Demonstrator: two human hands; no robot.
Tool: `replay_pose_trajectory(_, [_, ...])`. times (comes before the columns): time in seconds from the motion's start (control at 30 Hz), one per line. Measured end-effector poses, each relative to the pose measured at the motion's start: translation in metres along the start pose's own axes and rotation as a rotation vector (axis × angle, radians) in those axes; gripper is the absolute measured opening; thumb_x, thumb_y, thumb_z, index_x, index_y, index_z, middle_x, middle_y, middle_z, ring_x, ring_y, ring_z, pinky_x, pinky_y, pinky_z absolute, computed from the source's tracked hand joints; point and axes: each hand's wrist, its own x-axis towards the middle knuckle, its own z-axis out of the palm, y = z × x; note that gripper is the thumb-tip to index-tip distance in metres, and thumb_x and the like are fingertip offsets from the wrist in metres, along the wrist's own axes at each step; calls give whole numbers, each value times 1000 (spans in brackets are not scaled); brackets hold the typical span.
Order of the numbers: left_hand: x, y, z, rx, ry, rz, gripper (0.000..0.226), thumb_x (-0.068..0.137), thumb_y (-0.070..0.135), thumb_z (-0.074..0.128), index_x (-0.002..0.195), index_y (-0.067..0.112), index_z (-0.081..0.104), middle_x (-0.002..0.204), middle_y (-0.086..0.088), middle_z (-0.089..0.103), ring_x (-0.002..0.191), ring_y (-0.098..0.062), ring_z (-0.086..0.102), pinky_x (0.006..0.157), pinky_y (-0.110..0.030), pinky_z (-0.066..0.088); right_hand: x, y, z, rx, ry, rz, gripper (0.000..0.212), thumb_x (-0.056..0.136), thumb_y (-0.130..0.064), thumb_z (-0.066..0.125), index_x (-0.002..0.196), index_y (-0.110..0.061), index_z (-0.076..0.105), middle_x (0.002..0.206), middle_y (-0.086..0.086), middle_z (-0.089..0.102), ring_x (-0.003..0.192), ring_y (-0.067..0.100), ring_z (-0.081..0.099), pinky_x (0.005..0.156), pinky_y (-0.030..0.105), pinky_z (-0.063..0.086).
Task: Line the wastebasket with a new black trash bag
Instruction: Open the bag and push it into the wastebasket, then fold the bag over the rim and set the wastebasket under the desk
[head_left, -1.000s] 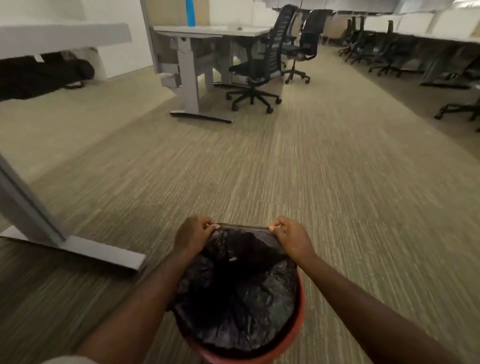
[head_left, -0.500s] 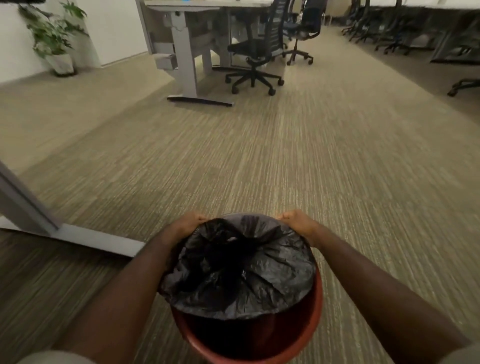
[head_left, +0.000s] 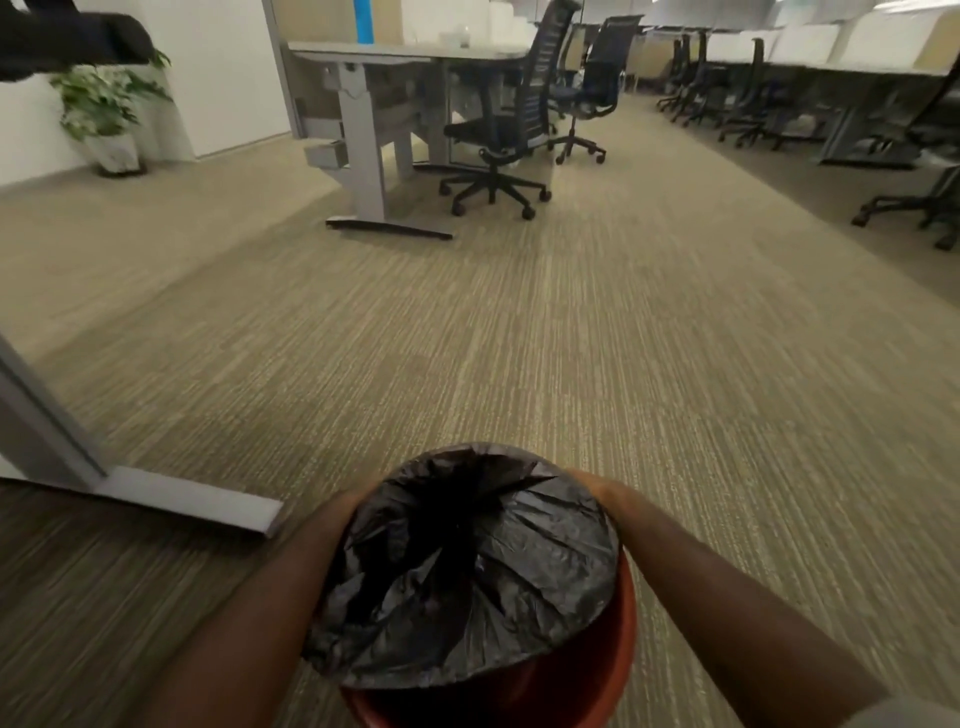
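Note:
A round red wastebasket (head_left: 621, 670) stands on the carpet at the bottom middle. A black trash bag (head_left: 478, 571) is stretched over its far rim and sags into it; the near rim shows bare red. My left hand (head_left: 345, 514) holds the bag's edge at the basket's left side. On the right side my right hand (head_left: 602, 491) grips the bag's edge, with the fingers mostly hidden behind the plastic.
A grey desk foot (head_left: 182, 501) lies on the floor just left of the basket. Farther off stand a desk (head_left: 363, 130), office chairs (head_left: 498, 130) and a potted plant (head_left: 104, 114). More desks and chairs line the right side.
Both hands have pulled the bag's mouth outward and down over the far rim, sliding round to the basket's sides. The view has tilted and shifted slightly.

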Motion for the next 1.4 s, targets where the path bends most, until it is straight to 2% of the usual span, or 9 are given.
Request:
replay_pose_trajectory(0.13, [-3, -10, -7, -303, -16, -87, 59, 104, 39, 37, 139, -7, 49, 146, -26, 48, 134, -35, 48, 103, -33, 39, -2, 5, 0, 211, 203, -3, 33, 101, -2, 48, 71, -12, 56, 70, 1, 51, 69, 17, 47, 61, 24, 48])
replay_pose_trajectory(0.2, [-18, -17, -14, -494, 7, -135, 82, 94, 67, 31, 113, -4, 67, 116, -27, 67, 104, -38, 65, 91, -37, 49, -13, 9, -3, 328, 285, -7, 24, 98, -5, 51, 75, -10, 60, 71, 4, 57, 68, 17, 52, 58, 24, 48])
replay_pose_trajectory(0.3, [-50, -21, -15, -614, 93, -147, 76, 93, 70, 27, 83, 3, 64, 83, -17, 64, 71, -27, 61, 67, -35, 49, -36, 10, -4, 504, 365, -58, 26, 95, -6, 53, 72, -9, 66, 70, 5, 64, 64, 18, 59, 57, 28, 48])
replay_pose_trajectory(0.47, [-113, -31, 7, -697, 86, -131, 56, 93, 66, 38, 89, 18, 67, 84, -6, 68, 74, -27, 63, 68, -35, 53, -75, 28, 11, 51, 565, -227, 38, 99, -45, 44, 81, -18, 62, 82, -1, 66, 76, 16, 61, 74, 47, 52])
replay_pose_trajectory(0.57, [-138, -44, 16, -659, 66, -106, 58, 89, 72, 35, 89, 24, 65, 85, -8, 68, 77, -28, 62, 70, -36, 51, -120, 30, 26, -143, 720, -254, 46, 90, -66, 48, 103, -23, 54, 93, -7, 63, 81, 13, 63, 67, 38, 53])
replay_pose_trajectory(0.8, [-166, -73, 34, -805, 171, -56, 33, 91, 29, 65, 109, 2, 63, 75, -17, 61, 48, -21, 49, 45, -26, 43, -164, 39, 36, -311, 509, -88, 28, 86, -44, 66, 77, -23, 50, 76, -6, 61, 75, 19, 62, 61, 33, 43])
replay_pose_trajectory(1.0, [-186, -66, 37, -974, 205, 13, 11, 91, 16, 65, 92, 5, 69, 65, -7, 74, 52, -19, 67, 44, -27, 55, -172, 48, 39, 113, 452, -108, 17, 90, -14, 62, 76, -6, 58, 62, 11, 60, 45, 19, 59, 41, 30, 51])
replay_pose_trajectory(1.17, [-205, -72, 55, -1162, 8, -13, 9, 90, 9, 63, 95, 3, 67, 72, -11, 76, 56, -19, 71, 54, -29, 62, -171, 60, 49, 565, 384, -101, 12, 95, -10, 61, 86, -4, 56, 66, 19, 65, 50, 27, 63, 47, 32, 55])
replay_pose_trajectory(1.4, [-204, -94, 54, -1100, -251, -122, 13, 91, 4, 59, 101, -3, 62, 77, -21, 74, 55, -24, 72, 57, -39, 64, -173, 88, 70, 724, 405, -164, 20, 100, -6, 54, 81, -10, 49, 63, 8, 67, 49, 20, 66, 44, 31, 54])
